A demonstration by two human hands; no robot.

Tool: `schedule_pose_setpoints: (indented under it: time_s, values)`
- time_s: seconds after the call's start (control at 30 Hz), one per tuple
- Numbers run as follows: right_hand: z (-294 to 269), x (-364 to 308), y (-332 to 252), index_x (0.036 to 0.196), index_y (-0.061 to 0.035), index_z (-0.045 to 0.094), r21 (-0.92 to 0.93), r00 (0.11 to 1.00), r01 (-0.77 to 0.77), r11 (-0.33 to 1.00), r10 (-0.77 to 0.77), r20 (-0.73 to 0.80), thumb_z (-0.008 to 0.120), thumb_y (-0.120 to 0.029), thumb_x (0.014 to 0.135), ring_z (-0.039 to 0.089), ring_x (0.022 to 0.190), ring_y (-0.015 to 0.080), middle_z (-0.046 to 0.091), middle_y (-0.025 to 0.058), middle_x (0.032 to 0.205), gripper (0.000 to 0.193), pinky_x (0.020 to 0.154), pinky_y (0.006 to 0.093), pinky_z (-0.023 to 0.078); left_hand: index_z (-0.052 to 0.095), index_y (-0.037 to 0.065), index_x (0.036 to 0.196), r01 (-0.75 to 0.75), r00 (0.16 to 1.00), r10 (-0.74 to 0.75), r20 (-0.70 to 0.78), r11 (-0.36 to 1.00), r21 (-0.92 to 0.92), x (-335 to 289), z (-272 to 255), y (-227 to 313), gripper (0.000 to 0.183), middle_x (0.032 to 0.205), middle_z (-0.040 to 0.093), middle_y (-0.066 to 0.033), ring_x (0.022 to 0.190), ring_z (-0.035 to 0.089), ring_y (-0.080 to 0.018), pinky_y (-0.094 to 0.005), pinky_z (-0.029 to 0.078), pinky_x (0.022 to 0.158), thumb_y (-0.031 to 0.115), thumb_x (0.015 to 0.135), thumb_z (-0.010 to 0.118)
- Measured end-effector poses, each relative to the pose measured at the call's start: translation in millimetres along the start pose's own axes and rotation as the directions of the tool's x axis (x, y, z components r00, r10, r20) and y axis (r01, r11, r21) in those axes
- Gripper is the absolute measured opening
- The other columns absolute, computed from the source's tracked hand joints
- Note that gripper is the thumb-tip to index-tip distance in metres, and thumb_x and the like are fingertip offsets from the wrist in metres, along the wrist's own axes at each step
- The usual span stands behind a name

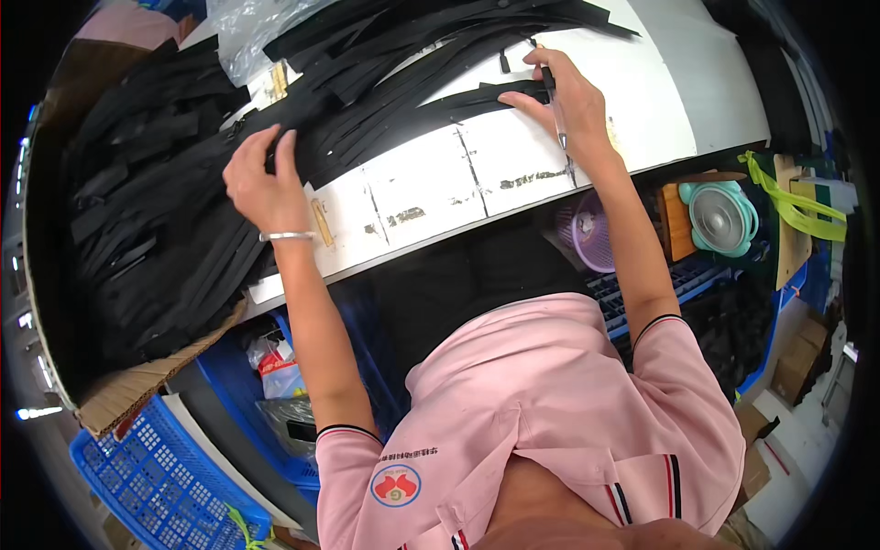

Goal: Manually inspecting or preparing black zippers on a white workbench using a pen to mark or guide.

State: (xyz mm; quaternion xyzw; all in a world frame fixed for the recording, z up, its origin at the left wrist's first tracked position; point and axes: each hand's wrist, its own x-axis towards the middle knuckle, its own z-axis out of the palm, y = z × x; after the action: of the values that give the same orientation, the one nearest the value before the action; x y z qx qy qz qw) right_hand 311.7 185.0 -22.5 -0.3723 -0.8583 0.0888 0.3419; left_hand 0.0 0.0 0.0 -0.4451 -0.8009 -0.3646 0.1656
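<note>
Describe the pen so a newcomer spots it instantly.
Find the white tabletop, then the right hand above it. The pen is tucked in that hand. Unlike the black strips nearby, it is slim, with a black end and pale barrel.

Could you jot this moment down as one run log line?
left hand: at black strips, grip unclear | right hand: holding pen over white table | below tabletop: purple basket, teal fan
</note>
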Motion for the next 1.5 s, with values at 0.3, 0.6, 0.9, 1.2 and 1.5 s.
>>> schedule_pose_setpoints:
  time_s: [0.3, 0.6, 0.9, 1.2, 1.5]
  values:
    - [-15, 0, -13, 0.115, -0.0089, 0.062, 0.208, 0.986, -0.164, 0.964, 0.158, 0.047, 0.086, -0.028, 0.081, 0.066, 0.072, 0.0195, 0.069, 0.0045, 0.092, 0.046, 0.068, 0.0304, 0.054, 0.073, 0.011, 0.107, -0.321, 0.882, 0.406, 0.238, 0.889, -0.327, -64, 4, 85, 0.029, 0.106, 0.069, -0.003, 0.104, 0.063, -0.024, -0.0486, 0.041, 0.107, 0.013, 0.079, 0.082]
    - [-41, -79, -56, 0.116, -0.004, 0.068, 0.044, 0.994, 0.102, 0.994, -0.103, 0.035, 0.082, -0.011, 0.082, 0.064, 0.123, 0.0272, 0.074, 0.0088, 0.119, 0.037, 0.106, 0.0436, 0.045, 0.07, 0.005, 0.123, -0.233, 0.89, 0.33, 0.315, 0.922, -0.31, -94, 18, 124, 0.039, 0.121, 0.068, -0.0073, 0.112, 0.059, -0.029, -0.045, 0.039, 0.108, 0.014, 0.086, 0.078]
    - [-69, -106, 10, 0.125, -0.0061, 0.066, -0.156, 0.989, 0.132, 0.979, -0.121, 0.08, 0.082, -0.018, 0.082, 0.054, 0.136, 0.0277, 0.068, 0.0074, 0.131, 0.048, 0.119, 0.0512, 0.031, 0.059, 0.002, 0.14, -0.227, 0.864, 0.27, 0.425, 0.962, -0.149, -121, -7, 106, 0.05, 0.148, 0.057, -0.0117, 0.144, 0.046, -0.0283, -0.0583, 0.017, 0.122, 0.02, 0.095, 0.07]
    - [-70, -114, 29, 0.124, -0.0062, 0.067, -0.154, 0.992, 0.125, 0.98, -0.125, 0.009, 0.073, -0.015, 0.091, 0.057, 0.132, 0.0267, 0.068, 0.0103, 0.129, 0.035, 0.119, 0.0493, 0.032, 0.052, 0.011, 0.15, -0.056, 0.888, 0.01, 0.459, 0.995, 0.086, -133, -44, 67, 0.062, 0.162, 0.04, -0.0111, 0.152, 0.03, -0.0313, -0.0647, 0.002, 0.118, 0.034, 0.095, 0.07]
    - [-74, -71, -34, 0.123, -0.0084, 0.067, -0.182, 0.998, 0.07, 0.981, -0.07, 0.008, 0.071, -0.012, 0.093, 0.06, 0.128, 0.0251, 0.071, 0.0082, 0.125, 0.03, 0.118, 0.0468, 0.034, 0.054, 0.014, 0.149, -0.033, 0.915, -0.006, 0.403, 0.996, 0.088, -140, -42, 58, 0.063, 0.158, 0.047, -0.0079, 0.153, 0.028, -0.0322, -0.0649, 0.002, 0.118, 0.042, 0.094, 0.07]
